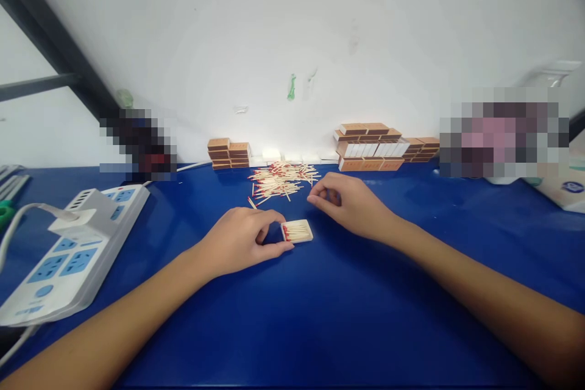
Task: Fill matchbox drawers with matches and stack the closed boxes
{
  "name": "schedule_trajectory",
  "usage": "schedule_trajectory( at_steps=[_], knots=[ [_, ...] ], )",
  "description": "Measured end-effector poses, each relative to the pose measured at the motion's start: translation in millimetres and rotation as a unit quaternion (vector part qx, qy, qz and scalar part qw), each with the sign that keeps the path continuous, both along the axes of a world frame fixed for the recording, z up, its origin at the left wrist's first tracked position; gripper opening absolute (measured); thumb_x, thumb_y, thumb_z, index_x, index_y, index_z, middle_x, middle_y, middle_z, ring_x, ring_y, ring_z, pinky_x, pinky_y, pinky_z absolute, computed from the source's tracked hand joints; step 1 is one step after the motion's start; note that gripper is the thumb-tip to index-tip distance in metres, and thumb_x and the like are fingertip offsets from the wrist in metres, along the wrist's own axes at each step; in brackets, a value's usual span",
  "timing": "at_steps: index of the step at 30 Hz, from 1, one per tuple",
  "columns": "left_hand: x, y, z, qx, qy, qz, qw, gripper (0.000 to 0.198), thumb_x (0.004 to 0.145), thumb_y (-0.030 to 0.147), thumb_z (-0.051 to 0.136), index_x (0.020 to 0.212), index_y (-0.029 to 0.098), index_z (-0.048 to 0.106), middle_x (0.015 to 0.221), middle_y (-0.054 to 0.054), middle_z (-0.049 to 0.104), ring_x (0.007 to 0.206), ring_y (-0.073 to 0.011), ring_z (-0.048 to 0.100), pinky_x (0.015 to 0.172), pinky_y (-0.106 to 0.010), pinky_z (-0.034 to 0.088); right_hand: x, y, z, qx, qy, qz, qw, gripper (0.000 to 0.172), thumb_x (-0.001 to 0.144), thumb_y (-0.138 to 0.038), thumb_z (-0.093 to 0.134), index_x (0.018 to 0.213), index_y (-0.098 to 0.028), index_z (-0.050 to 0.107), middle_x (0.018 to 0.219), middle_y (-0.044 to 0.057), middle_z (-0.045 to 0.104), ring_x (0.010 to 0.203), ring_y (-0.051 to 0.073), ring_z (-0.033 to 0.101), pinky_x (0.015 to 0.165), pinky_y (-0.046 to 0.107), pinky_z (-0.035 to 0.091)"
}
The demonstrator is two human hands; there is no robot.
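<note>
Holding the tray (301, 241) just right of the left hand (240, 239), with thumb and fingers spanning one end, seemingly to steady it, with right hand (350, 204) loosely curled, any hold unclear, beside loose matches (276, 181).

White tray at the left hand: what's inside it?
Matches lie in the white tray, red heads toward the left hand. Whatever lies beneath the top matches can't be seen; they cover it.

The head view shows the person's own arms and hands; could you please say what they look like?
The left hand and right hand are bare: no gloves, rings or watch visible. The left forearm and right forearm are uncovered, with no sleeve in view.
</note>
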State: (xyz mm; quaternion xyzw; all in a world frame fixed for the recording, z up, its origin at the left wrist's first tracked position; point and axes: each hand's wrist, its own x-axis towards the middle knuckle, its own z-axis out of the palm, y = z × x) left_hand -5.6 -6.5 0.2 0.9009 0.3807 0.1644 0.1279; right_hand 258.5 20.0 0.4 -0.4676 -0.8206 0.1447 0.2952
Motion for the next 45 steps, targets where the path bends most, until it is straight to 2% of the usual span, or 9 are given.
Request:
schedule_trajectory(
  at_steps=[7,13,16,22,27,31,38,41,45],
  knots=[
    [-1.9,0.3,1.0,-0.009,0.016,0.012,1.0,0.034,0.092,0.049,0.07,0.112,0.022,0.072,0.061,0.007,0.057,0.054,-0.011,0.052,0.057,-0.025,0.032,-38.7,36.2,5.0,0.027,-0.105,-0.001,0.994,0.022,0.09,-0.038,0.074,0.095,-0.017,0.069,0.099,0.008,0.07,0.085,0.019,0.061,0.071,0.031,0.041],
    [-2.0,-2.1,0.6,0.009,0.022,-0.001,1.0,0.034,0.093,0.049,0.069,0.113,0.023,0.071,0.064,0.006,0.06,0.055,-0.0122,0.054,0.057,-0.026,0.031,-33.7,46.2,4.0,-0.083,-0.124,-0.008,0.989,0.01,0.091,-0.027,0.071,0.086,-0.018,0.071,0.084,0.004,0.071,0.075,0.017,0.062,0.065,0.028,0.04],
    [-1.6,-3.6,1.0,0.009,0.024,-0.005,1.0,0.034,0.092,0.049,0.068,0.113,0.022,0.071,0.065,0.006,0.06,0.057,-0.0127,0.055,0.057,-0.026,0.032,-25.2,41.9,3.6,-0.086,-0.149,-0.01,0.985,0.009,0.093,-0.025,0.068,0.087,-0.018,0.069,0.085,0.004,0.07,0.074,0.018,0.062,0.064,0.029,0.04],
    [-2.2,-1.6,3.6,0.007,0.024,-0.001,1.0,0.033,0.093,0.049,0.068,0.112,0.022,0.072,0.063,0.006,0.06,0.055,-0.0122,0.054,0.058,-0.027,0.033,-14.4,24.9,-2.0,-0.017,-0.197,0.006,0.98,0.01,0.103,-0.022,0.056,0.099,-0.018,0.064,0.108,0.01,0.066,0.088,0.02,0.063,0.076,0.031,0.045],
    [-3.9,0.1,2.9,0.007,0.019,0.001,1.0,0.034,0.093,0.05,0.069,0.113,0.022,0.072,0.063,0.006,0.059,0.055,-0.0119,0.054,0.058,-0.027,0.034,-7.1,20.2,-8.5,-0.022,-0.195,0.006,0.98,0.012,0.106,-0.026,0.051,0.102,-0.018,0.06,0.109,0.01,0.064,0.087,0.021,0.062,0.077,0.032,0.046],
    [-4.4,0.6,3.0,0.007,0.027,0.003,1.0,0.035,0.093,0.05,0.069,0.115,0.022,0.072,0.063,0.006,0.059,0.056,-0.0123,0.054,0.058,-0.026,0.033,-5.1,21.0,-5.4,-0.022,-0.204,0.008,0.979,0.012,0.106,-0.024,0.049,0.101,-0.017,0.059,0.111,0.011,0.063,0.088,0.021,0.062,0.077,0.033,0.046],
    [-2.5,4.0,4.0,0.01,0.031,0.061,0.998,0.033,0.093,0.051,0.067,0.109,0.022,0.072,0.062,0.004,0.06,0.058,-0.014,0.055,0.057,-0.027,0.03,-15.3,-9.7,15.5,-0.028,-0.104,0.08,0.991,0.016,0.107,-0.029,0.047,0.099,-0.02,0.058,0.103,0.007,0.063,0.085,0.019,0.06,0.074,0.03,0.046],
    [-2.3,3.6,3.4,0.008,0.032,0.056,0.998,0.032,0.093,0.051,0.066,0.108,0.022,0.072,0.062,0.004,0.06,0.058,-0.0141,0.054,0.057,-0.027,0.03,-25.8,-22.7,11.7,-0.026,-0.149,0.104,0.983,0.014,0.106,-0.023,0.047,0.098,-0.019,0.058,0.104,0.007,0.063,0.08,0.017,0.06,0.071,0.03,0.045],
    [-2.4,2.5,2.9,0.021,0.029,0.037,0.999,0.032,0.095,0.049,0.065,0.108,0.022,0.072,0.063,0.004,0.06,0.057,-0.0135,0.054,0.057,-0.027,0.031,-32.4,-24.5,4.5,-0.004,-0.18,0.116,0.977,0.016,0.106,-0.024,0.047,0.099,-0.018,0.06,0.105,0.008,0.061,0.08,0.017,0.06,0.071,0.03,0.045]
  ],
)
